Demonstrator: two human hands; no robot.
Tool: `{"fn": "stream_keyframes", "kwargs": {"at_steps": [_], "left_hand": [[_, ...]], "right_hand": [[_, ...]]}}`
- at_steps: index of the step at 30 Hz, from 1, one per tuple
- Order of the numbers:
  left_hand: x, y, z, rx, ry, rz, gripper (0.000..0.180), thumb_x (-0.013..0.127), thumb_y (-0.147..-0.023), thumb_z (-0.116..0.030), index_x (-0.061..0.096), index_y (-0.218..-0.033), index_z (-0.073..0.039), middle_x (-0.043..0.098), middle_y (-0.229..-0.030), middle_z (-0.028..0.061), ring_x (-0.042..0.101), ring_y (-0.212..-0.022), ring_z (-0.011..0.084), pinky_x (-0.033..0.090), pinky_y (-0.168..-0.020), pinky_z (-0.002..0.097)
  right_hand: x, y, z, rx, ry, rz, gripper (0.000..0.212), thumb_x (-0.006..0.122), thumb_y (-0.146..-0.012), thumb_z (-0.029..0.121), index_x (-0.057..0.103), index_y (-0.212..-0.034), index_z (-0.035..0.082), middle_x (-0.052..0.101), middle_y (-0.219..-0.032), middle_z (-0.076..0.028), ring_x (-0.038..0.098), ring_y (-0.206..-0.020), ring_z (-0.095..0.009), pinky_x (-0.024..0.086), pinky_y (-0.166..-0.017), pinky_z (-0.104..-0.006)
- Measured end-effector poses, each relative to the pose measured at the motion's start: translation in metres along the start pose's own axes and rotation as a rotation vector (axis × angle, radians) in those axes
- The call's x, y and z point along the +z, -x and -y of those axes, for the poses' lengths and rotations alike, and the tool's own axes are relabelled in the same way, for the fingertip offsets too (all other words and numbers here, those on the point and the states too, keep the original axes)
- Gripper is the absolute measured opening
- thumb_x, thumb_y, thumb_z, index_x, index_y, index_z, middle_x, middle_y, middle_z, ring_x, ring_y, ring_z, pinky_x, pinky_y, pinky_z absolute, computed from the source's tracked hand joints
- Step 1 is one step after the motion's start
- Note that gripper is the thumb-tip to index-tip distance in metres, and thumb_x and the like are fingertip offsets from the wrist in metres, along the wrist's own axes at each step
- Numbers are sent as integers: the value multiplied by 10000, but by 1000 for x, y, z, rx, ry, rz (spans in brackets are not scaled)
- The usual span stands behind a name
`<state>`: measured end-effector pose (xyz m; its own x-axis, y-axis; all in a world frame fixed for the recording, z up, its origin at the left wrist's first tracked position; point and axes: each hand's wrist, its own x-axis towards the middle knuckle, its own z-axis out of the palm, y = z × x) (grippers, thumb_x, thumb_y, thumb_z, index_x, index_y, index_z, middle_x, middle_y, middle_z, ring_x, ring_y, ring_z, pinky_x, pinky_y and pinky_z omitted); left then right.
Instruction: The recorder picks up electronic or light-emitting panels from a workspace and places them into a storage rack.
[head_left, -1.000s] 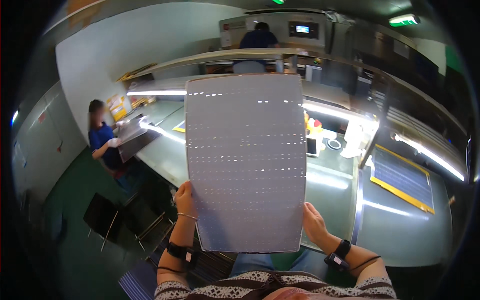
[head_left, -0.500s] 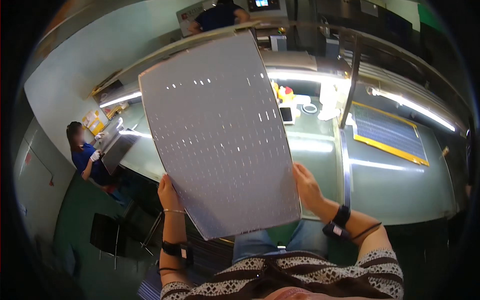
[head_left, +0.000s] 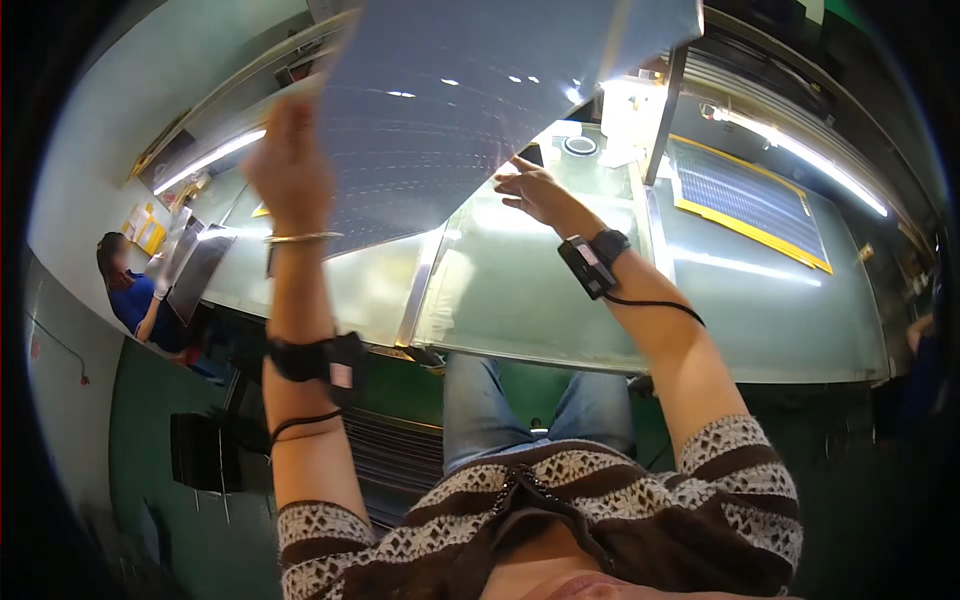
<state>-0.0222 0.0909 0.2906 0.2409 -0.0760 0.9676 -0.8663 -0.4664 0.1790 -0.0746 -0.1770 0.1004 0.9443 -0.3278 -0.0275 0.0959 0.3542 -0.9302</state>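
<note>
A large, thin grey sheet with rows of tiny slits [head_left: 430, 130] is raised and tilted in front of me, light showing through some slits. Its top runs out of view. My left hand [head_left: 288, 170], smeared by motion, is closed on the sheet's left edge. At the lower right edge of the sheet is my right hand [head_left: 540, 190], its fingers spread and the fingertips close to the edge; whether they touch it I cannot tell. Below the sheet lies the glass-topped table [head_left: 540, 290], lit from above.
A yellow-framed mesh panel [head_left: 745, 205] lies on the table's right part. A white ring-shaped object [head_left: 579, 146] sits near the back beside a post [head_left: 668, 115]. At far left a co-worker in blue [head_left: 130, 295] handles a dark panel [head_left: 200, 265]. A black chair [head_left: 205, 448] stands lower left.
The sheet has moved up and away and turned, tilting over the table. Both hands have risen with it. My right hand has come off its right edge and its fingers have spread.
</note>
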Motion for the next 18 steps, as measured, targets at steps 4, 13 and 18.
{"fn": "stream_keyframes", "kwargs": {"at_steps": [4, 13, 18], "left_hand": [[35, 49, -56, 226, 159, 145, 108, 525, -763, -2, 600, -808, -65, 581, -678, 102, 571, -583, 246, 434, -518, 302], [40, 183, -101, 421, 333, 448, 155, 596, -741, -84, 610, -888, -34, 636, -886, 90, 613, -924, 233, 487, -827, 363], [24, 256, -116, 412, 425, 673, 275, 626, -766, -204, 596, -985, -41, 607, -1048, 104, 557, -1041, 241, 423, -912, 415]], "right_hand": [[-23, -42, -51, 90, -291, -55, 470, 516, -856, 111, 323, -1285, 112, 495, -1114, -69, 459, -1059, -243, 374, -893, -369], [-27, 141, -77, 92, -195, 99, 326, 462, -899, 253, 490, -1133, 27, 563, -1093, -99, 496, -1075, -197, 410, -906, -321], [-64, 313, -56, 395, 152, 230, 344, 508, -849, 113, 502, -1150, -55, 573, -1085, -184, 560, -1006, -244, 417, -903, -334]]}}
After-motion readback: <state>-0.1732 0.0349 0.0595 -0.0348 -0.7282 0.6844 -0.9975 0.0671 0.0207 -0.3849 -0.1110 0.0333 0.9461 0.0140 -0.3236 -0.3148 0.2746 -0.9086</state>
